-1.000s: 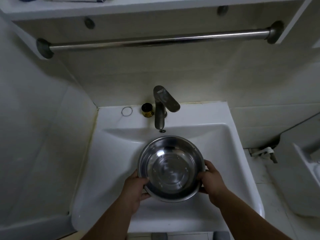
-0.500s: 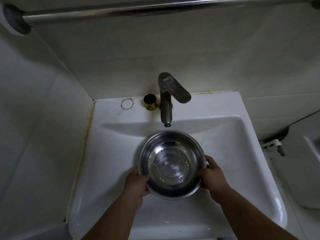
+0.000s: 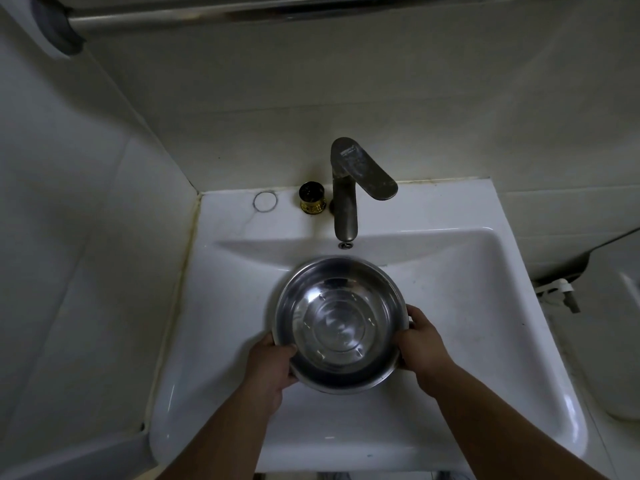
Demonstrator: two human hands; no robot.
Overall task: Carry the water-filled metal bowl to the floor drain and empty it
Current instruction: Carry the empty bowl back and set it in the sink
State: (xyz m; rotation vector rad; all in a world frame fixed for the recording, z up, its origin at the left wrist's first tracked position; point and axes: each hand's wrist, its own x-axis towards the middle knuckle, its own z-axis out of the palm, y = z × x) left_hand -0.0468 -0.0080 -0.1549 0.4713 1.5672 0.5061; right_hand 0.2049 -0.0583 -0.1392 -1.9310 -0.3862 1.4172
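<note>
A round metal bowl (image 3: pixel 339 323) with clear water in it sits over the basin of a white sink (image 3: pixel 485 306), just below the tap's spout. My left hand (image 3: pixel 272 367) grips the bowl's lower left rim, thumb over the edge. My right hand (image 3: pixel 424 344) grips the right rim the same way. Both forearms reach in from the bottom of the view. No floor drain is in view.
A grey tap (image 3: pixel 349 188) stands at the back of the sink, with a small gold-and-black cap (image 3: pixel 312 202) and a ring mark (image 3: pixel 265 201) to its left. A metal rail (image 3: pixel 242 12) runs overhead. Tiled walls close the left and back. A white toilet (image 3: pixel 623 341) is at the right.
The view has dipped and moved closer to the sink, so the shelf above is out of frame. Both hands keep their grip on the bowl, which stays over the basin.
</note>
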